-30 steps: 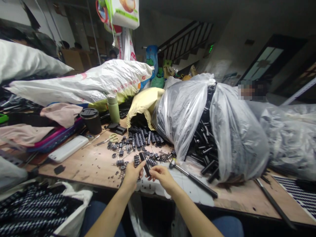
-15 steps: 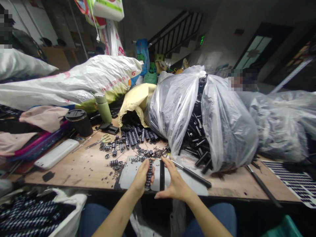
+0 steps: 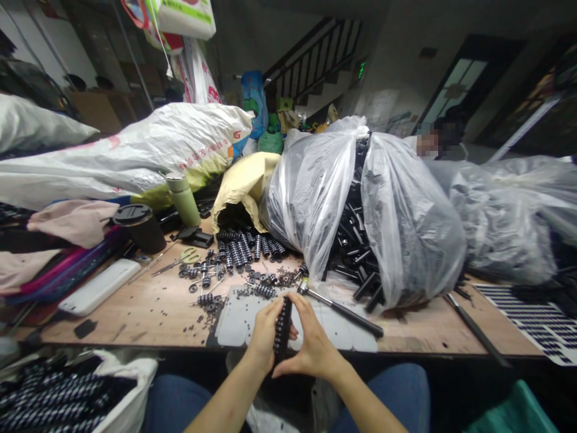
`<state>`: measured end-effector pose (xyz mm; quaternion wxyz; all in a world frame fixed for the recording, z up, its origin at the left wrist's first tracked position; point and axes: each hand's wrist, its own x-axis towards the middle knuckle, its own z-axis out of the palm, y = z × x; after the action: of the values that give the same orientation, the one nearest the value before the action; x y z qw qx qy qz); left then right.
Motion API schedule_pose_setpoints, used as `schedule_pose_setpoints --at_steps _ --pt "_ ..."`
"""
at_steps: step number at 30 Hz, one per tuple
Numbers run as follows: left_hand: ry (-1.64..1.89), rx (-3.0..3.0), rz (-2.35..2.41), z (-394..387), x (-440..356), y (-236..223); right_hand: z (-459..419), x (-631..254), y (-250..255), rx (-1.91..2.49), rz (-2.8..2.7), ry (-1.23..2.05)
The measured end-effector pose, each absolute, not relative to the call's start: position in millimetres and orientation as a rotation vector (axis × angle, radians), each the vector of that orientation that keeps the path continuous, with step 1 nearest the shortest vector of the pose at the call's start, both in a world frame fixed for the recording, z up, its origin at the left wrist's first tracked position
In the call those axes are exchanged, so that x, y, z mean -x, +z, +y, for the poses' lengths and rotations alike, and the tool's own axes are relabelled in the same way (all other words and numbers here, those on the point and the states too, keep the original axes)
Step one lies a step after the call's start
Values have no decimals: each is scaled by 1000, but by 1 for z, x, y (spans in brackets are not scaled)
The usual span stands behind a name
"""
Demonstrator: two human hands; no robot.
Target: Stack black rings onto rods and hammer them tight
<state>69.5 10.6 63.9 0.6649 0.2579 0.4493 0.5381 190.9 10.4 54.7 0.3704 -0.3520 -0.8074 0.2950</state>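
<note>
Drawn together since the earlier frame: black tube (image 3: 287, 319) and patterned cylinder (image 3: 278, 337), side by side near the table (image 3: 148, 322) edge. I grip the cylinder in the left hand (image 3: 262, 332), apparently for support; the right hand (image 3: 313, 346) spans the tube, thumb opposite fingertips, likely for alignment.

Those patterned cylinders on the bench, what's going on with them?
A person's left hand grips a dark patterned piece at the front edge of the bench, with thumb and fingers of the right hand at its ends. Patterned cylinders lie by the yellow bag, and a hammer rests untouched.
</note>
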Motion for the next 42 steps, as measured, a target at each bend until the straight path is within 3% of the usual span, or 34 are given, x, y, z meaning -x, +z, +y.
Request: schedule_pose_setpoints --at_steps 16,22,25,30,42 --pt "962 -733 1165 19 -74 52 6 -193 48 1182 -2046 752" --pt "1042 -1795 1385 18 -77 16 7 -192 15 1370 -2007 396" --pt "875 -2308 1355 17 -70 -1 14 -213 8 1467 -2113 252" --pt "585 -2791 1265 20 -52 0 38 -259 17 1995 -2106 -48" --pt "520 -2870 1554 18 -55 1 -39 -266 32 1927 -2032 318"
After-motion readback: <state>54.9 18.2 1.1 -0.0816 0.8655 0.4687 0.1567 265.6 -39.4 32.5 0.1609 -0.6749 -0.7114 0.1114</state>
